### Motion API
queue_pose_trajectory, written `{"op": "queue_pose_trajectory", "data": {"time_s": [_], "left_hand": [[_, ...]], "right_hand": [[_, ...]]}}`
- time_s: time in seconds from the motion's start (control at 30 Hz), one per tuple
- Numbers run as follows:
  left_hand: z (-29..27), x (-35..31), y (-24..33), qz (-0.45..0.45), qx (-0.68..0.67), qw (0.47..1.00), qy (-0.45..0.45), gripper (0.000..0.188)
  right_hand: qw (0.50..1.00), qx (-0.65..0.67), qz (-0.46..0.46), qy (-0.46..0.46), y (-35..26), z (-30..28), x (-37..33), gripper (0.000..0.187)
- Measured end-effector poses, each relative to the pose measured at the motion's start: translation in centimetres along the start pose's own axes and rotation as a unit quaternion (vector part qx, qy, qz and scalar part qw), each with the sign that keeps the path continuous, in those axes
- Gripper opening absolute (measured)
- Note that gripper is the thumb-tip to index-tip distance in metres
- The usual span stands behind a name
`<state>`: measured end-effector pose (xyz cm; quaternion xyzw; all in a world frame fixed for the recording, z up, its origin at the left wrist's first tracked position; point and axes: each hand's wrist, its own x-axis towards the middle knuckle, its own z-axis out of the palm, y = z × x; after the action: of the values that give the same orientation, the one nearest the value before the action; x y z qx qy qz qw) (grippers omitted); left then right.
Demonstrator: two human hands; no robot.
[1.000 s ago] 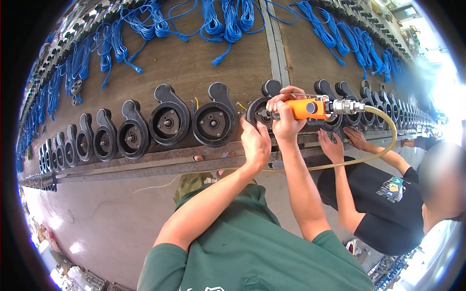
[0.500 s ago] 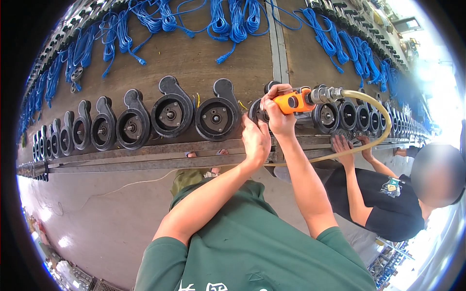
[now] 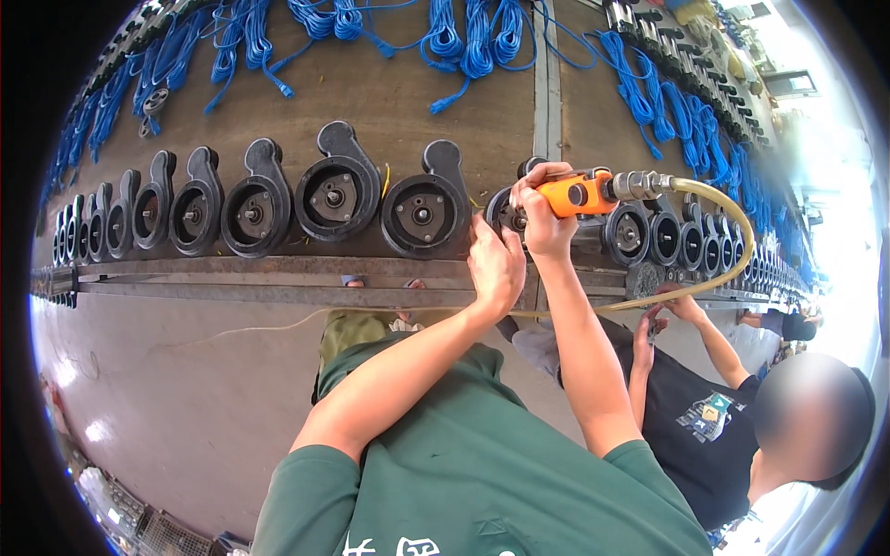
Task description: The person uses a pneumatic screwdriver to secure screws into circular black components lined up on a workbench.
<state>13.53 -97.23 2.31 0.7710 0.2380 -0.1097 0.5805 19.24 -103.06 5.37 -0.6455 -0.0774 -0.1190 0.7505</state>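
Observation:
My right hand is wrapped around an orange air-powered driver with a metal hose fitting on its right end. The tool is held over a black round housing at the table's front edge, and its working tip is hidden behind my fingers. On the near left side of that housing, my left hand grips the rim with bent fingers; part of the grip is out of sight. Just left of it stands another black housing, its round opening toward me with a metal shaft in the centre.
More black housings line the table edge both ways. A yellowish air hose loops right of the tool and runs under my arms. Blue cable bundles lie farther back. A co-worker in black leans in at right, hands near the edge.
My view has shifted slightly, and both my hands stay at the same housing with the driver. The co-worker has moved nearer, with one hand drawn back from the table edge.

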Motion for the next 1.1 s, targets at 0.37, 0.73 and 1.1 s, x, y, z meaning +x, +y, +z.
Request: {"op": "queue_pose_trajectory", "data": {"time_s": [0.37, 0.73, 1.1], "left_hand": [[0.1, 0.0, -0.3, 0.01, -0.003, 1.0, 0.014, 0.059], [-0.1, 0.1, -0.3, 0.015, -0.032, 0.999, -0.002, 0.047], [-6.4, -0.4, -1.3, -0.118, -0.181, 0.943, -0.255, 0.054]], "right_hand": [[0.998, 0.068, 0.011, 0.001, 0.6, 0.1, -0.4, 0.025], [0.996, -0.032, -0.075, 0.035, -2.7, -1.1, -0.1, 0.024], [0.986, 0.044, -0.014, 0.161, -4.3, -3.0, -3.8, 0.024]]}}
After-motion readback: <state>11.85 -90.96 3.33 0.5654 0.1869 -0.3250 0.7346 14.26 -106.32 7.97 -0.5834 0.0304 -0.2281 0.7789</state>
